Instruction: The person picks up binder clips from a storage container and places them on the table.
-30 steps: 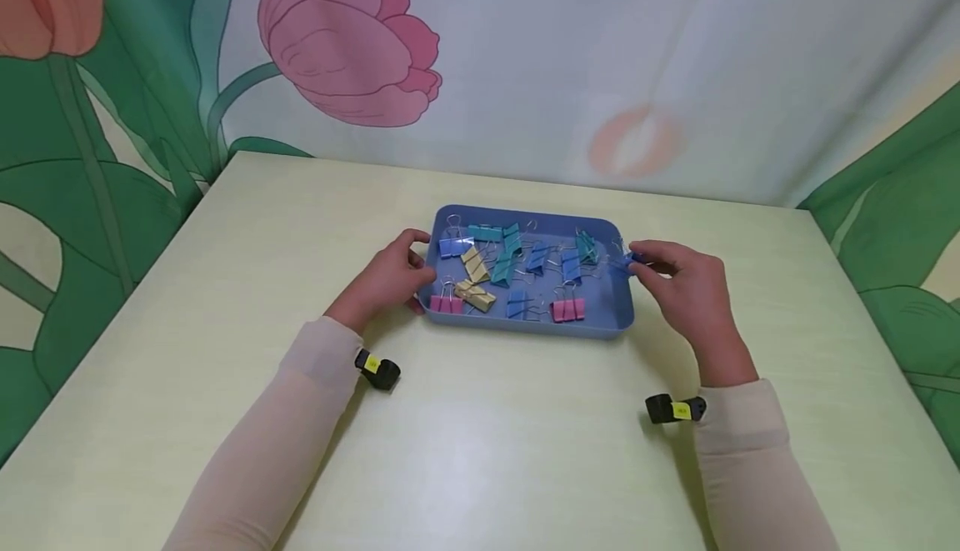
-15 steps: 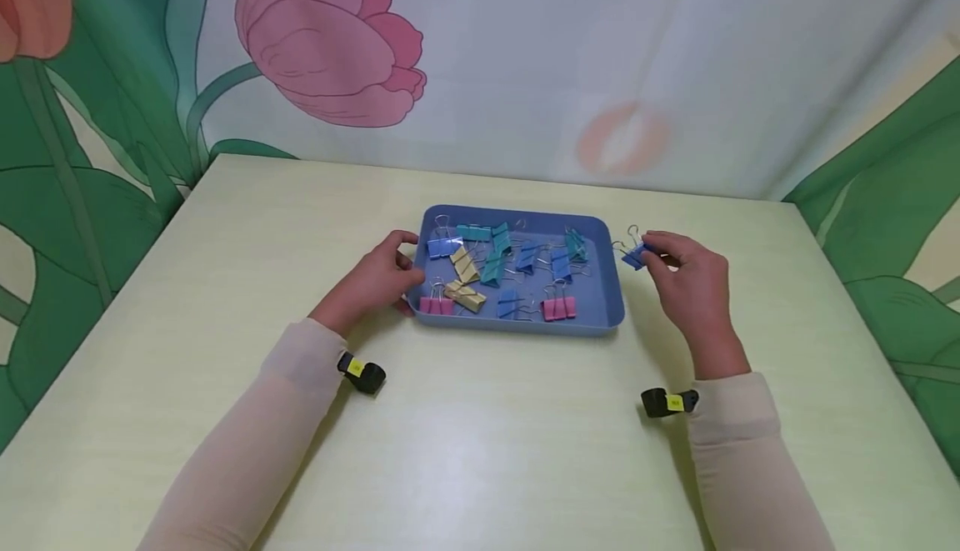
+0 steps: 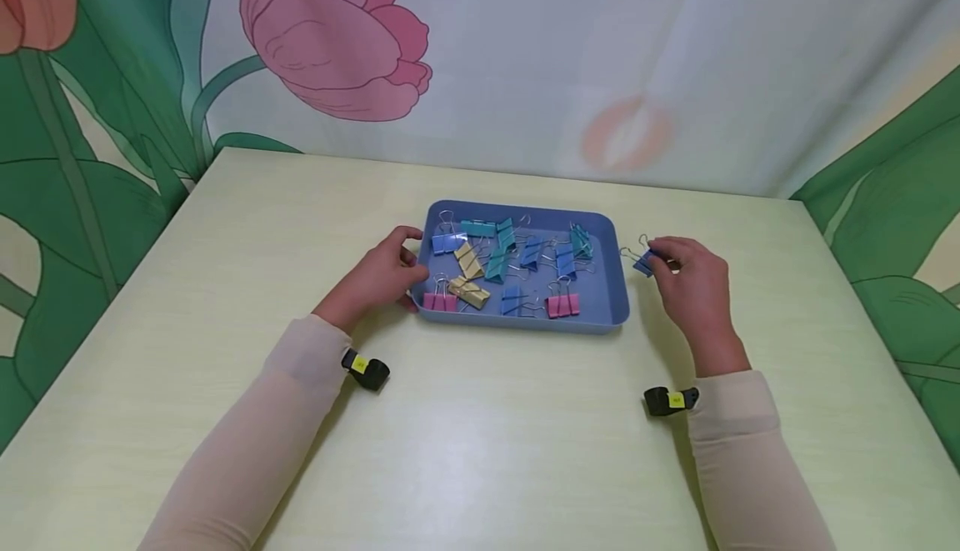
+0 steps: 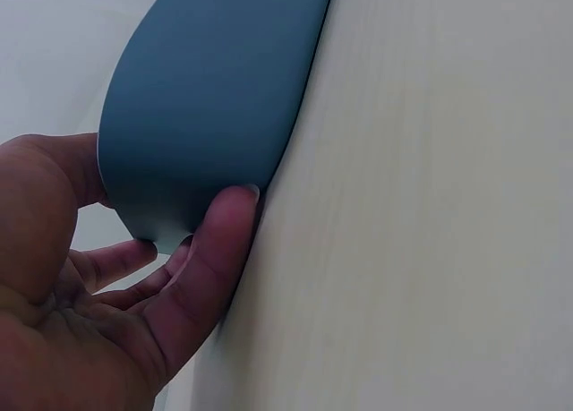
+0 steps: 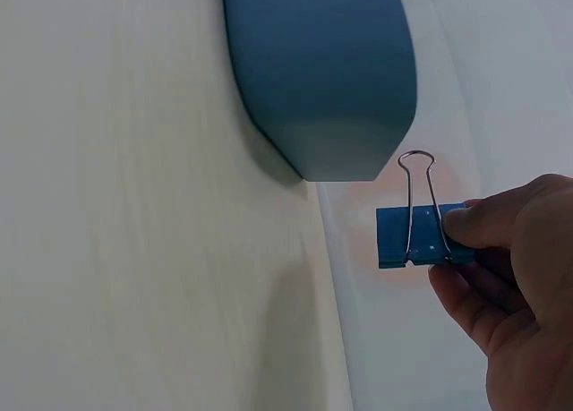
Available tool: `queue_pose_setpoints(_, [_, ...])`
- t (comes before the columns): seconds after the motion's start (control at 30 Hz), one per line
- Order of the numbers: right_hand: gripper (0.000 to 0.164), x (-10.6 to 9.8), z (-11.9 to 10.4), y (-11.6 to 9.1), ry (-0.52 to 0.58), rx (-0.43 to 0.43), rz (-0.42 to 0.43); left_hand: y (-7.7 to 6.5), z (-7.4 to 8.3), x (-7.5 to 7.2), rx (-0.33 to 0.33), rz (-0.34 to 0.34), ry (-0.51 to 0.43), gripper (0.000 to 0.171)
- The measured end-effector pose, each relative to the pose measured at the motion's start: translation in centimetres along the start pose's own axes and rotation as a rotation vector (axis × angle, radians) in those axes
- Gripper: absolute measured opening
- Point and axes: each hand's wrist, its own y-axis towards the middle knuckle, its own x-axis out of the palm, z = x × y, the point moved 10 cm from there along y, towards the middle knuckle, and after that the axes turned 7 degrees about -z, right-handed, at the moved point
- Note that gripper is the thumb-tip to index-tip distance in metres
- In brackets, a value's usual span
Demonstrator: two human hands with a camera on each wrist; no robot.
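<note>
A blue plastic tray (image 3: pixel 525 322) lies on the table with several binder clips in it: blue, teal, yellow and pink. At the tray's left end, my left hand (image 3: pixel 380 274) grips the end wall; in the left wrist view its fingers (image 4: pixel 219 259) curl about the outside of the tray (image 4: pixel 206 98). Just past the right end, my right hand (image 3: pixel 693 293) pinches a blue binder clip (image 5: pixel 394 236) between thumb and fingertips. The clip's wire handles stand spread, and it is held up off the table, apart from the tray.
The pale table (image 3: pixel 465 443) runs out in front of and around the tray. Behind it hangs a backdrop cloth (image 3: pixel 517 67) printed with flowers and leaves. Each wrist wears a black camera strap.
My right hand has carried the blue binder clip rightward, from over the tray's right rim to outside it. The left hand stays at the tray's left end. The head view has shifted slightly.
</note>
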Motion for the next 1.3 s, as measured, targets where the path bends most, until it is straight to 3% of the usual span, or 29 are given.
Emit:
queue_pose_setpoints(0.57, [0.027, 1.6, 1.5, -0.3, -0.023, 0.136, -0.096, -0.3, 0.1, 0.1, 0.004, -0.006, -0.016, 0.063])
queue_pose_setpoints(1.3, [0.028, 2.4, 1.4, -0.2, -0.062, 0.124, -0.146, -0.3, 0.2, 0.0, 0.005, -0.004, -0.02, 0.064])
